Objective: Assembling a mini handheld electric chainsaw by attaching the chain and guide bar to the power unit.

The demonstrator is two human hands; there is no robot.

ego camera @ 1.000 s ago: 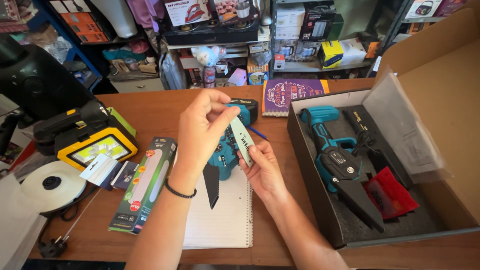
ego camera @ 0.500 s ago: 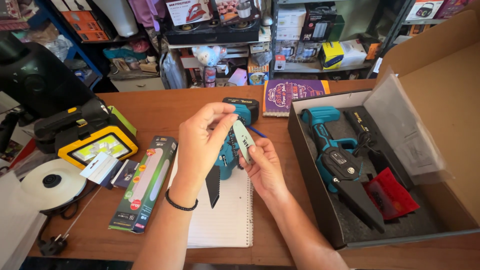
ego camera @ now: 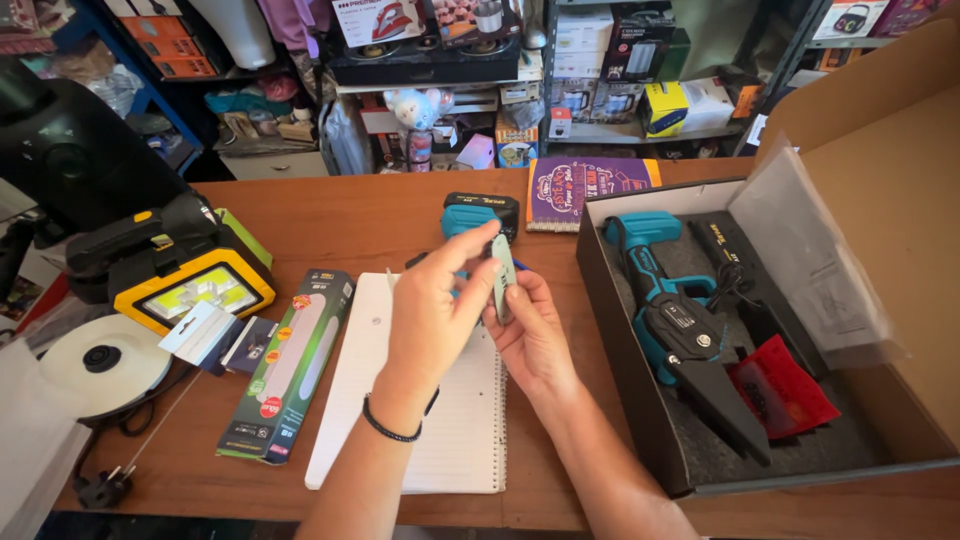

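Both my hands hold a small pale grey-green flat strip (ego camera: pixel 503 272) upright above a white spiral notebook (ego camera: pixel 420 440). My left hand (ego camera: pixel 435 315), with a black band at the wrist, pinches the strip's upper part. My right hand (ego camera: pixel 530 340) grips it from below and behind. Just beyond the hands lies a teal power tool with a black battery (ego camera: pixel 480 212), mostly hidden by my fingers. To the right, an open cardboard box (ego camera: pixel 890 200) holds a teal mini chainsaw (ego camera: pixel 665 305) in black foam.
A red pouch (ego camera: pixel 780 390), a black cable (ego camera: pixel 735 275) and a clear plastic bag (ego camera: pixel 810 260) are in the box. A long green package (ego camera: pixel 290 360), yellow-black work lamp (ego camera: pixel 190 285), white disc (ego camera: pixel 95 360) and plug (ego camera: pixel 100 490) lie left. A purple booklet (ego camera: pixel 590 185) lies behind.
My hands have shifted slightly lower over the notebook and turned the strip more upright. The black blade seen under my hands before is now hidden.
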